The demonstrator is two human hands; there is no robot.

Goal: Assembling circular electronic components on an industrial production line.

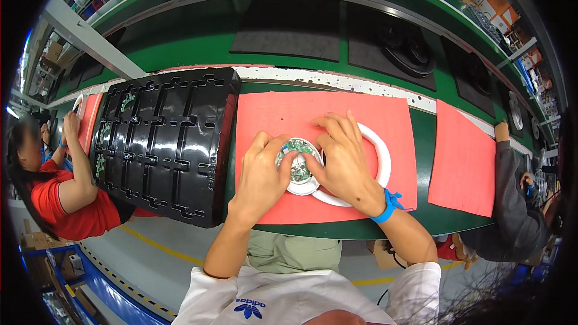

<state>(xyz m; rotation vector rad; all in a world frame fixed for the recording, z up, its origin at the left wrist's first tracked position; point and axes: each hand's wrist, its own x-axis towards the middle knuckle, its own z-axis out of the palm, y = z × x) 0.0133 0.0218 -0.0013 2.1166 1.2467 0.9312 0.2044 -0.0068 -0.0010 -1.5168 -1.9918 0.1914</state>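
Note:
A round white housing point(303, 188) with a green circuit board point(299, 170) inside lies on the pink foam mat before me. Next to it, partly under my right hand, is a white ring point(380, 155); my hand hides where the two meet. My left hand point(262, 174) is closed on the housing's left side, its thumb over the board. From the right, my right hand point(346, 165) grips the housing, its thumb on the board and its other fingers bent above the ring. A blue strap point(391, 204) circles my right wrist.
A black moulded tray point(162, 144) with a few green boards stands left of the pink mat point(271, 108). Another pink mat point(460, 162) lies at right. Co-workers sit on both sides: a red sleeve point(53, 204) left, a dark sleeve point(509, 192) right. Beyond runs a green conveyor point(180, 51) with black pads.

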